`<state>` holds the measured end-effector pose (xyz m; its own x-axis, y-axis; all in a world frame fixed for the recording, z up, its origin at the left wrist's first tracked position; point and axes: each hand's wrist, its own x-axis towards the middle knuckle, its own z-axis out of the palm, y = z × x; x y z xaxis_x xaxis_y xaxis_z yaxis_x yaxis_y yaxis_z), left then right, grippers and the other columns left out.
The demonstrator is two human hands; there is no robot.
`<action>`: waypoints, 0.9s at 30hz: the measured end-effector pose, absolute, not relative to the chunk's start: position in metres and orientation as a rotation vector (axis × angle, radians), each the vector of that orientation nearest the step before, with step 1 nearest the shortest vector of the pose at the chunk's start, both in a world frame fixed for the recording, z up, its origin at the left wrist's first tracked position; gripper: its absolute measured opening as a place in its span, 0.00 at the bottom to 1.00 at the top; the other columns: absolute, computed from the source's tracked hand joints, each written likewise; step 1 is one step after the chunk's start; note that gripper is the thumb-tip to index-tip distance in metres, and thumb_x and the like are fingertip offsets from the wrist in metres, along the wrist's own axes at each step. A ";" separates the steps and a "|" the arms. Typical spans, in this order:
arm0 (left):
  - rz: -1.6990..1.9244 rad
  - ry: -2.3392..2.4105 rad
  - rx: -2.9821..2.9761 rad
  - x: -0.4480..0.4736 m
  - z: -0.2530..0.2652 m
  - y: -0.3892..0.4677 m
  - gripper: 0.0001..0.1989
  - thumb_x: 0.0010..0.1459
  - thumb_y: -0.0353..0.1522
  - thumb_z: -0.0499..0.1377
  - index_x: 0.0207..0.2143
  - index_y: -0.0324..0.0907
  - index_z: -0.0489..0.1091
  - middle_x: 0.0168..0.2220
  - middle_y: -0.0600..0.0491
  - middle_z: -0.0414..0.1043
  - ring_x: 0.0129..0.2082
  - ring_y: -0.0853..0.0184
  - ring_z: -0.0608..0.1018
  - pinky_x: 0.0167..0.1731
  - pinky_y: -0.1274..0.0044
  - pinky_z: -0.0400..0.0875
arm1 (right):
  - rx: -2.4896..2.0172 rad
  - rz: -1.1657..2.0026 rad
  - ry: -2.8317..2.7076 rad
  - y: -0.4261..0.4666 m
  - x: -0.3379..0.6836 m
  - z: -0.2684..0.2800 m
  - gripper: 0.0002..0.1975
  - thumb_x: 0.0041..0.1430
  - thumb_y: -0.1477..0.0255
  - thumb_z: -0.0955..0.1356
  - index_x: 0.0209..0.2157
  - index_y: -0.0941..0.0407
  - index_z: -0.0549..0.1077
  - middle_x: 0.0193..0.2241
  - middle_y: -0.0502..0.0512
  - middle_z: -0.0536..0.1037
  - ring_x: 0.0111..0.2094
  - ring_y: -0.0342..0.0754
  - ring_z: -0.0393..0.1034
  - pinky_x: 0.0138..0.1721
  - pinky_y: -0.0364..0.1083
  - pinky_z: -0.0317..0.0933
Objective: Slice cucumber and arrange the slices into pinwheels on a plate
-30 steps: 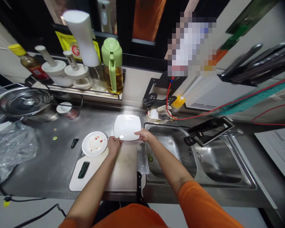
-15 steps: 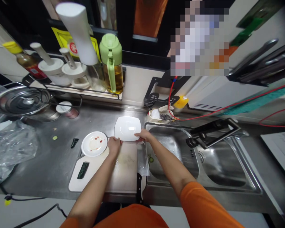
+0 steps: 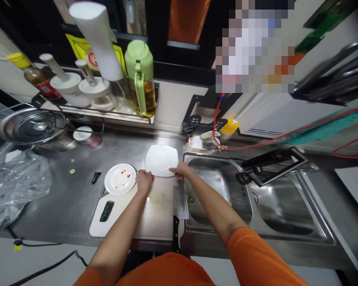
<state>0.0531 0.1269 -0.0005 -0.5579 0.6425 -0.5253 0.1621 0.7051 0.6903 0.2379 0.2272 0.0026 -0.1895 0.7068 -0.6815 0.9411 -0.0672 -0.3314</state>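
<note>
Both my hands grip a white squarish plate (image 3: 161,159) by its near corners, at the far edge of the cutting board. My left hand (image 3: 144,182) is closed on the near left corner, my right hand (image 3: 180,170) on the near right one, thumb on top. To the left is a round white plate (image 3: 120,190) with small red bits on it. A dark green cucumber piece (image 3: 106,211) lies on the white cutting board (image 3: 161,206). Another dark green piece (image 3: 96,177) rests on the steel counter. Beside the board's right edge is a knife with a black handle (image 3: 176,232).
At right is a double steel sink (image 3: 209,178) with green slices in it and a black-handled faucet (image 3: 268,167). An oil bottle (image 3: 141,79) and seasoning jars (image 3: 67,89) line a rack at the back. A plastic bag (image 3: 20,182) and a lidded pot (image 3: 32,125) stand left.
The view has shifted slightly, so most things appear a little further right. Both hands still hold the squarish plate in about the same place.
</note>
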 end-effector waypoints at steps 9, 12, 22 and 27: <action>0.681 2.144 0.808 0.048 0.018 0.118 0.11 0.52 0.35 0.56 0.37 0.39 0.66 0.18 0.54 0.72 0.22 0.66 0.76 0.34 0.75 0.67 | 1.927 -0.864 1.930 0.212 0.234 0.024 0.23 0.54 0.56 0.68 0.40 0.63 0.72 0.37 0.66 0.77 0.42 0.54 0.71 0.34 0.43 0.59; 0.728 2.128 0.873 0.046 0.030 0.103 0.14 0.53 0.37 0.55 0.39 0.38 0.66 0.19 0.54 0.72 0.25 0.65 0.76 0.33 0.75 0.66 | 2.084 -0.758 1.964 0.182 0.241 0.039 0.21 0.58 0.56 0.64 0.41 0.61 0.70 0.36 0.63 0.77 0.40 0.52 0.71 0.32 0.42 0.57; 0.498 2.471 1.447 -0.035 0.047 -0.022 0.16 0.54 0.41 0.54 0.39 0.40 0.66 0.37 0.45 0.70 0.41 0.57 0.72 0.42 0.68 0.66 | 1.856 -0.836 1.960 0.016 0.258 0.057 0.15 0.61 0.61 0.63 0.42 0.58 0.66 0.32 0.59 0.76 0.35 0.52 0.72 0.29 0.43 0.53; 0.231 2.612 1.377 -0.063 0.027 -0.054 0.21 0.54 0.42 0.54 0.45 0.37 0.64 0.40 0.41 0.68 0.44 0.52 0.71 0.44 0.65 0.66 | 1.807 -0.895 1.920 -0.014 0.245 0.052 0.18 0.60 0.65 0.65 0.49 0.58 0.60 0.37 0.62 0.77 0.40 0.53 0.72 0.33 0.43 0.56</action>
<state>-0.0631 -0.0545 0.0275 -0.5549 0.8275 -0.0856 0.7996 0.5590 0.2197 0.2453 -0.0140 0.0517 -0.1214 0.7543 -0.6452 0.9792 -0.0156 -0.2025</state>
